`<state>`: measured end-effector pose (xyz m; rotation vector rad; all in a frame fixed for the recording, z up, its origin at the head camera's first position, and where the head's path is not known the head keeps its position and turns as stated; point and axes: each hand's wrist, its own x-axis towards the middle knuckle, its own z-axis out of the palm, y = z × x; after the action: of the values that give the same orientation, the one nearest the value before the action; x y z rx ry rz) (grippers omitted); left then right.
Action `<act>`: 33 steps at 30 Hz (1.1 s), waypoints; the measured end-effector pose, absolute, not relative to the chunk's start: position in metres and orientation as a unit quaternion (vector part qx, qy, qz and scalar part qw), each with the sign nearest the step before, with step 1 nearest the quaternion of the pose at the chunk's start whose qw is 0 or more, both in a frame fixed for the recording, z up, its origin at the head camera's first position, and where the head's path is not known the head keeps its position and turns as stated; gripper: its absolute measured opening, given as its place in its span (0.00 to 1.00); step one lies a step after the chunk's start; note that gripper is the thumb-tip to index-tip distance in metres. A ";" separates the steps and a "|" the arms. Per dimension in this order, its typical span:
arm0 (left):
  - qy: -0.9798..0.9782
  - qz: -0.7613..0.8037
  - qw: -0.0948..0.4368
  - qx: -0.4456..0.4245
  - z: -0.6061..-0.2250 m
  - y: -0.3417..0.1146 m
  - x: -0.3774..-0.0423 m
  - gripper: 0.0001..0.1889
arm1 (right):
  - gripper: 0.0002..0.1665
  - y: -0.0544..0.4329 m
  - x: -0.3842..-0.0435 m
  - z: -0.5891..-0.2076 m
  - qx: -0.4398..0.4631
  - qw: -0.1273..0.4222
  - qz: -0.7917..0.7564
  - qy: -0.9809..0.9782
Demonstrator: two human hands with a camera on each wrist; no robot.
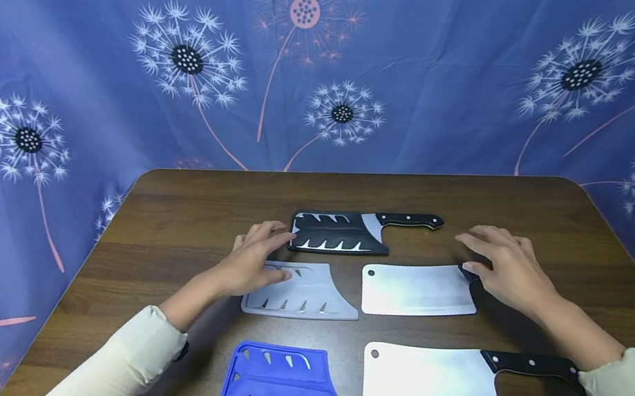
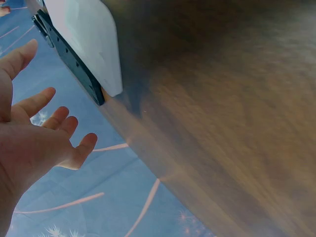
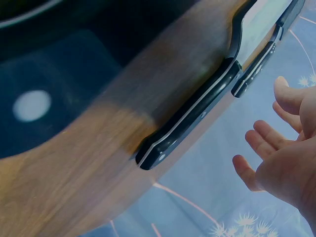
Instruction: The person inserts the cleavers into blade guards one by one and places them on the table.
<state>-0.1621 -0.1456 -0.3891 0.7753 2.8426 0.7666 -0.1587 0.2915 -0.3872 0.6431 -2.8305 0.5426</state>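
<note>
While the left hand [image 1: 251,264] hangs over a pale grey plastic blade sheath [image 1: 313,299], its grip is loosely spread and empty. The right hand [image 1: 510,269] has an equally slack, empty grip above the black handle of a broad silver cleaver [image 1: 418,292], whose blade points at that sheath; I can't tell whether fingertips touch. Nearer, a blue plastic sheath [image 1: 285,389] faces a second black-handled silver cleaver [image 1: 432,382], apparently laid out as pairs. Beyond, a black plastic sheath [image 1: 336,234] covers a third cleaver's blade, leaving its black riveted handle [image 1: 408,219] clear on the brown wooden tabletop [image 1: 162,221].

Blue sheath [image 1: 289,386], white sheath [image 1: 317,289], black sheath [image 1: 327,230], dandelion-patterned blue cloth [image 1: 437,85]
</note>
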 end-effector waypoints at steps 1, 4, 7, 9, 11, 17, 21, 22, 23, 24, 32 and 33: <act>0.933 0.252 0.049 0.252 -0.390 -0.148 -0.161 0.35 | 0.31 0.293 -0.157 -0.387 0.216 0.095 0.185 -0.954; 0.933 0.257 0.048 0.248 -0.392 -0.153 -0.158 0.34 | 0.31 0.296 -0.154 -0.387 0.213 0.098 0.188 -0.954; 0.933 0.258 0.047 0.246 -0.393 -0.156 -0.156 0.35 | 0.31 0.299 -0.151 -0.388 0.210 0.101 0.191 -0.954; 0.933 0.259 0.050 0.244 -0.393 -0.157 -0.155 0.35 | 0.31 0.301 -0.149 -0.388 0.208 0.101 0.191 -0.954; 0.934 0.256 0.052 0.242 -0.392 -0.157 -0.154 0.35 | 0.31 0.302 -0.148 -0.388 0.205 0.098 0.191 -0.955; 0.934 0.254 0.053 0.244 -0.391 -0.159 -0.151 0.36 | 0.32 0.304 -0.144 -0.391 0.195 0.088 0.192 -0.958; 0.935 0.251 0.055 0.245 -0.390 -0.159 -0.149 0.38 | 0.32 0.306 -0.141 -0.394 0.189 0.089 0.194 -0.958; 0.935 0.251 0.057 0.244 -0.390 -0.159 -0.149 0.38 | 0.32 0.306 -0.141 -0.394 0.187 0.088 0.193 -0.959; 0.935 0.249 0.059 0.244 -0.390 -0.159 -0.148 0.38 | 0.32 0.306 -0.140 -0.394 0.185 0.087 0.193 -0.960; 0.935 0.249 0.060 0.244 -0.391 -0.159 -0.148 0.39 | 0.31 0.307 -0.140 -0.395 0.184 0.086 0.191 -0.960; 0.938 0.233 0.058 0.249 -0.394 -0.159 -0.146 0.43 | 0.32 0.311 -0.138 -0.397 0.179 0.081 0.187 -0.962; 0.938 0.231 0.057 0.251 -0.394 -0.159 -0.145 0.43 | 0.32 0.312 -0.138 -0.397 0.179 0.081 0.186 -0.963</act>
<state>-0.1453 -0.1590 -0.3945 0.7609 2.8459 0.7018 -0.1382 0.3121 -0.3974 0.5342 -2.8772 0.5551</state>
